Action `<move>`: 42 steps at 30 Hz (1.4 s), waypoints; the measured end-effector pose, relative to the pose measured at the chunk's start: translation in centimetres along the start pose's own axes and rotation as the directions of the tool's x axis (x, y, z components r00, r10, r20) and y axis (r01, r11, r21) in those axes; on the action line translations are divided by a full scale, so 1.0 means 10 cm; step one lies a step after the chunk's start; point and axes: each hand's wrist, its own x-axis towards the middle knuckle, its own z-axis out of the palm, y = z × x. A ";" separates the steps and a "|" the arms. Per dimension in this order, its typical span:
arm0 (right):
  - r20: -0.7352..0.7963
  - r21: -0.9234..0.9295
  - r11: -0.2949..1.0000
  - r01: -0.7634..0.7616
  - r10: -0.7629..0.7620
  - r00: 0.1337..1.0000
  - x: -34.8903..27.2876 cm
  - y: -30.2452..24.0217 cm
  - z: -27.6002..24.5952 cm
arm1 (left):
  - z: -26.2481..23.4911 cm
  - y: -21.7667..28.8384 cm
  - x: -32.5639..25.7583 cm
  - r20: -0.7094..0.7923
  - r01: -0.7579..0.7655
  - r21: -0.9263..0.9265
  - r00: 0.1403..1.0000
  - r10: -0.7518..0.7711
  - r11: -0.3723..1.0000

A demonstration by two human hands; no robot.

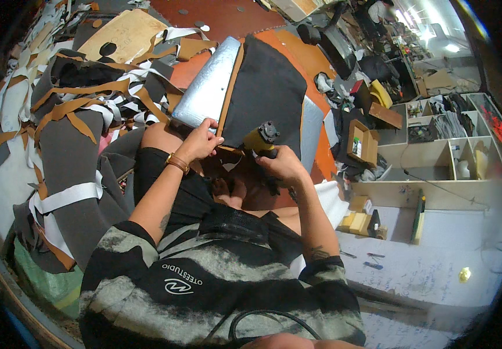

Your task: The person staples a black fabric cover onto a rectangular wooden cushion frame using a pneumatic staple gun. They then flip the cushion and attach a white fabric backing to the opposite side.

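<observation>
In front of me is a panel, its face covered by a black sheet (268,87) with a thin brown edge strip (230,93) along the left side. Left of that strip lies a shiny silver foil-faced section (209,81). My left hand (203,141) pinches the near end of the brown strip between thumb and fingers. My right hand (286,167) is wrapped round the grip of a yellow-and-black handheld power tool (258,139). The tool's head is over the panel's near edge; I cannot make out its exact kind or whether it touches.
Brown, white and grey offcuts (94,104) are heaped on the left, beside a tan board (123,36). A grey padded piece (68,168) lies near my left leg. To the right stand an open cardboard box (362,142), white shelving (419,160) and yellow blocks (356,223).
</observation>
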 end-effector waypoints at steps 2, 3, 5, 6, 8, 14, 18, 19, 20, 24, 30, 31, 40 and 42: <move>0.036 -0.065 0.996 -0.054 0.057 0.998 -0.01 -0.19 0.02 | -0.01 0.02 -0.02 0.000 0.009 0.025 1.000 -0.009 1.000; 0.032 -0.068 0.996 -0.057 0.060 0.998 -0.04 -0.24 0.00 | -0.01 0.03 -0.02 0.001 0.014 0.038 1.000 -0.014 0.999; 0.027 -0.076 0.995 -0.057 0.059 0.998 -0.07 -0.34 -0.02 | -0.02 0.01 -0.02 0.000 0.024 0.009 1.000 -0.024 1.000; 0.030 -0.050 0.998 -0.037 0.039 0.999 -0.06 -0.35 0.00 | -0.03 -0.01 -0.02 -0.001 0.030 -0.005 1.000 -0.030 1.000; 0.025 0.008 1.000 -0.013 0.013 1.000 -0.04 -0.31 0.05 | 0.00 0.04 -0.02 0.006 0.032 0.006 0.999 -0.032 0.999; 0.024 -0.085 0.996 -0.033 0.035 0.999 -0.07 -0.48 0.11 | -0.03 -0.06 0.02 0.016 0.020 -0.016 1.000 -0.020 1.000; 0.029 -0.020 1.000 0.006 -0.005 1.000 -0.06 -0.47 0.10 | -0.03 -0.06 0.04 0.031 0.047 -0.027 0.998 -0.046 0.999; 0.033 -0.021 1.000 0.005 -0.005 0.999 -0.07 -0.51 0.09 | -0.04 -0.06 0.03 0.029 0.043 -0.025 0.999 -0.043 0.999; 0.037 -0.022 1.000 0.005 -0.004 0.999 -0.07 -0.53 0.10 | -0.04 -0.05 0.03 0.026 0.040 -0.023 0.999 -0.039 0.999; 0.027 -0.058 0.998 0.039 -0.037 0.999 -0.04 -0.53 0.16 | -0.03 0.01 -0.01 -0.007 -0.004 0.122 1.000 0.005 0.993; 0.029 -0.191 0.982 0.003 0.002 1.000 -0.03 -0.64 0.23 | -0.03 -0.05 -0.02 -0.044 -0.038 0.143 0.998 0.045 0.989; 0.025 -0.226 0.974 -0.003 0.008 1.000 -0.03 -0.66 0.24 | -0.03 -0.05 -0.01 -0.044 -0.024 0.109 0.999 0.029 0.994; 0.051 0.040 0.999 -0.006 0.003 0.999 0.12 -0.42 0.06 | 0.03 0.00 0.00 -0.089 0.078 0.128 0.994 -0.067 0.989; -0.005 0.069 0.997 -0.043 0.043 0.999 0.13 -0.36 -0.01 | 0.15 0.07 -0.07 -0.191 0.040 0.210 0.982 0.001 0.977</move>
